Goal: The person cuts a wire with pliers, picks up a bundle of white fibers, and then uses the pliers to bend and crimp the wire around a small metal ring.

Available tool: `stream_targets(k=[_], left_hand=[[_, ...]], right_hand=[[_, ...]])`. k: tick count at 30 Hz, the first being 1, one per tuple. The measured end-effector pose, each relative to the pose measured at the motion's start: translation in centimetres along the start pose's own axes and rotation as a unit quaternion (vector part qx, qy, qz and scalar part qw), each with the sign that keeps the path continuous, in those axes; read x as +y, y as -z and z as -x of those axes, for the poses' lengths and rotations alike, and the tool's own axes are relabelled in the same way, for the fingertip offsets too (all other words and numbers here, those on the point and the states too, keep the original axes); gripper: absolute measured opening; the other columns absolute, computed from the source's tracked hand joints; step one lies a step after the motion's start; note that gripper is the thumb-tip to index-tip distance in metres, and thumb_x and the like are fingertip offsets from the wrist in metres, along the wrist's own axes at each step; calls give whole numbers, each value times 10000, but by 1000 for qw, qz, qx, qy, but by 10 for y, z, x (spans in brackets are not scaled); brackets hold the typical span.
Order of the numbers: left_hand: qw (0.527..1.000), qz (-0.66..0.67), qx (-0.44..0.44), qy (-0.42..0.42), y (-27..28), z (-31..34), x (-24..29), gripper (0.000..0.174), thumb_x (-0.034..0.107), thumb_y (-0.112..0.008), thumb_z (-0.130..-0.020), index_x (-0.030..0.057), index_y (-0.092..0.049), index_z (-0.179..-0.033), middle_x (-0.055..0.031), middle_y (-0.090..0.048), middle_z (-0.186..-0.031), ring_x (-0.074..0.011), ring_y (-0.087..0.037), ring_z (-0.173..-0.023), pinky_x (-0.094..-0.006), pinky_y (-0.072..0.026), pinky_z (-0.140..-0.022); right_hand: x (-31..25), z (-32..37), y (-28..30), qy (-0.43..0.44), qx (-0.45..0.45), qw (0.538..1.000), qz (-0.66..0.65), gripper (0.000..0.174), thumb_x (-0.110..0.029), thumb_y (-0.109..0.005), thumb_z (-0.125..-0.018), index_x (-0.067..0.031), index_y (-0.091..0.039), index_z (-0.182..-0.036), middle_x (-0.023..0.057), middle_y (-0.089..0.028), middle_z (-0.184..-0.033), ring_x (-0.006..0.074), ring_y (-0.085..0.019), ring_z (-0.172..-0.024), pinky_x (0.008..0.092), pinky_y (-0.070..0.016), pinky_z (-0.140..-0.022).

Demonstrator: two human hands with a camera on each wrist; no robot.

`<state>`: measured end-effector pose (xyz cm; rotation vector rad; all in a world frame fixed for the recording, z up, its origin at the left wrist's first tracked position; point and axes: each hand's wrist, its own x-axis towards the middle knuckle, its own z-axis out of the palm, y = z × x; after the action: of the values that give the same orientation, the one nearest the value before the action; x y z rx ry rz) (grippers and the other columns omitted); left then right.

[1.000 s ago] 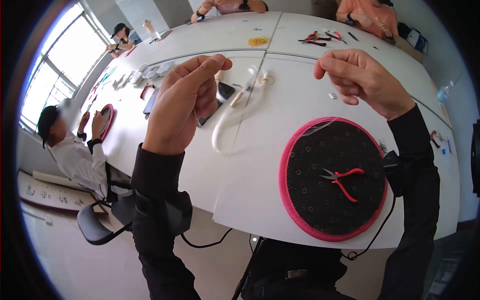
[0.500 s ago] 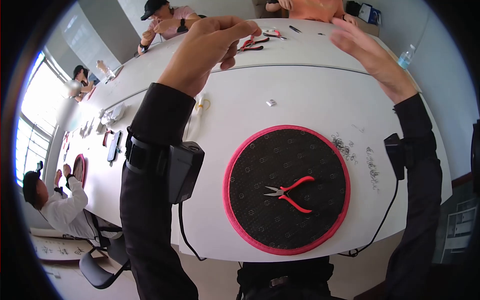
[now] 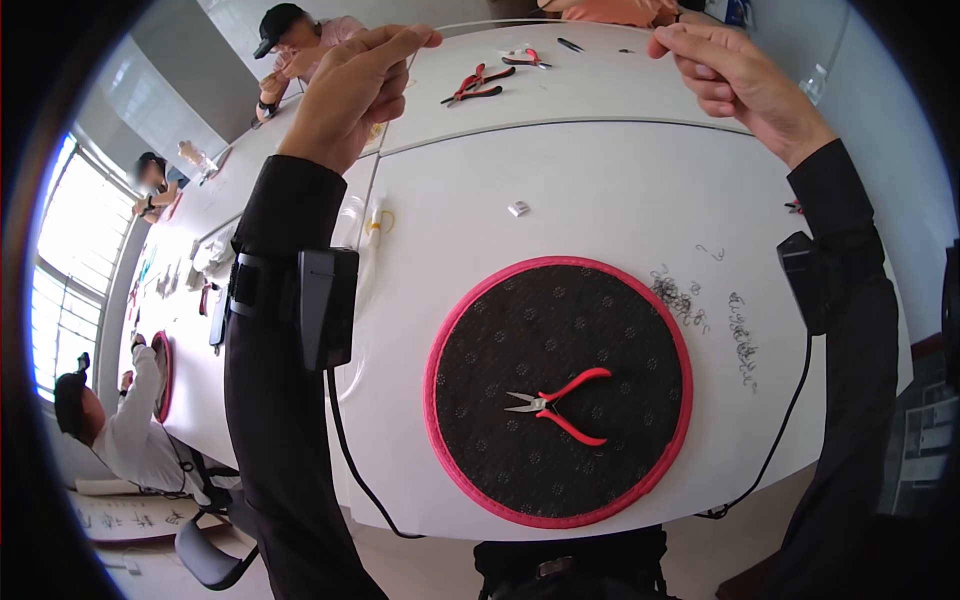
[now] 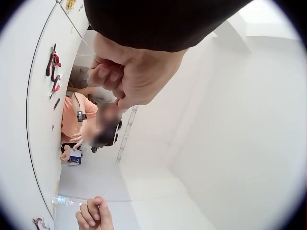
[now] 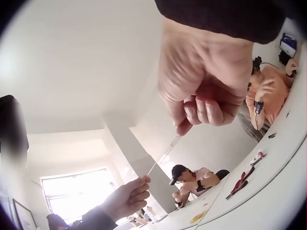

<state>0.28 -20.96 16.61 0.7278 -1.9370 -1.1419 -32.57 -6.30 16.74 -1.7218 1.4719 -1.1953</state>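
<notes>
Both hands are raised over the far part of the table, well apart. My left hand (image 3: 350,105) pinches one end of a thin clear thread (image 5: 165,152) between thumb and forefinger. The other end is pinched by my right hand (image 3: 745,85), its remaining fingers curled into the palm. In the right wrist view the thread runs taut between the two hands and looks doubled near the right fingertips. Below them, red-handled pliers (image 3: 575,425) lie with jaws apart on a round black mat (image 3: 500,460) with a pink rim.
Dark wire bits (image 3: 680,298) lie scattered right of the mat. A small white piece (image 3: 517,208) sits beyond it. More pliers (image 3: 478,85) lie at the back. A tied bundle of clear strands (image 3: 375,225) is at left. Other people sit around the table.
The head view has turned rightward, and both hands have risen toward its top. The right fingers, straighter and blurred half a second ago, are now curled in a pinch. The pliers stay on the mat.
</notes>
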Motion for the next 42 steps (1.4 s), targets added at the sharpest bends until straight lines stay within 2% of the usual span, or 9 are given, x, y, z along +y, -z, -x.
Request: stream_targets(k=[7,11,13,15,16,19,29,38,42], left_hand=[[1000,-27,-5,14,-19,-21,-47,357,357,-636,-1006,23,-720,-1102,91,-314,-585,-30,-271,-492,-219,-234,-472],[994,-55,-78,45,-46,-29,-66,369,341,-586,-1040,-3,-695,-1118,77,-296,-592,-41,-308,-495,-228,-295,-482],[988,-57,-117,77,-49,-34,-87,298,261,-590,-1031,-9,-700,-1092,23,-553,-707,-52,-412,-543,-228,-405,-526],[984,-74,-131,92,-53,-37,-115,262,223,-595,-1023,-9,-704,-1079,-23,-682,-841,-55,-450,-567,-229,-444,-547],[977,-99,-141,124,-52,-39,-126,227,179,-596,-1012,-10,-716,-1050,-78,-731,-1049,-62,-484,-581,-232,-482,-570],[980,-99,-108,137,-58,-37,-157,251,201,-620,-974,-13,-747,-999,20,-523,-582,-80,-486,-509,-247,-455,-518],[953,-179,-127,207,-66,-38,-177,202,204,-661,-932,28,-758,-929,3,-579,-630,-88,-533,-545,-256,-459,-526],[968,-175,-100,147,-60,-36,-190,209,143,-661,-911,-5,-739,-1036,-62,-694,-786,-131,-651,-719,-273,-529,-694],[981,-194,-12,22,-57,-34,-201,252,114,-648,-905,-1,-720,-1118,-112,-730,-957,-173,-682,-881,-294,-538,-806]], right_hand=[[30,-24,70,-45,55,966,248,346,-457,-657,-965,-115,-709,-966,-122,-360,-636,-13,-252,-516,186,-234,-482],[86,-42,100,13,77,944,321,324,-394,-677,-958,-73,-723,-946,-86,-456,-655,33,-343,-571,238,-307,-540],[122,-44,111,85,92,924,362,326,-365,-675,-959,-44,-721,-930,-64,-483,-665,59,-401,-613,257,-353,-579],[137,-35,116,-51,73,912,400,287,-322,-712,-910,-35,-724,-899,46,-612,-795,152,-546,-758,325,-456,-725],[143,-31,116,-117,61,900,415,269,-300,-731,-886,-31,-726,-884,101,-676,-860,198,-618,-830,360,-508,-798],[189,-16,117,-136,63,891,429,260,-289,-730,-869,-29,-724,-880,141,-675,-884,237,-639,-864,353,-511,-807],[254,-1,117,-207,50,872,440,221,-249,-724,-848,-31,-725,-880,204,-677,-1042,344,-667,-960,408,-521,-871],[269,14,126,-202,95,837,499,183,-221,-711,-830,-41,-720,-862,179,-680,-1095,373,-660,-999,425,-520,-890],[266,19,127,-213,100,836,495,165,-207,-706,-824,-47,-722,-865,175,-678,-1103,374,-655,-1013,427,-521,-889]])
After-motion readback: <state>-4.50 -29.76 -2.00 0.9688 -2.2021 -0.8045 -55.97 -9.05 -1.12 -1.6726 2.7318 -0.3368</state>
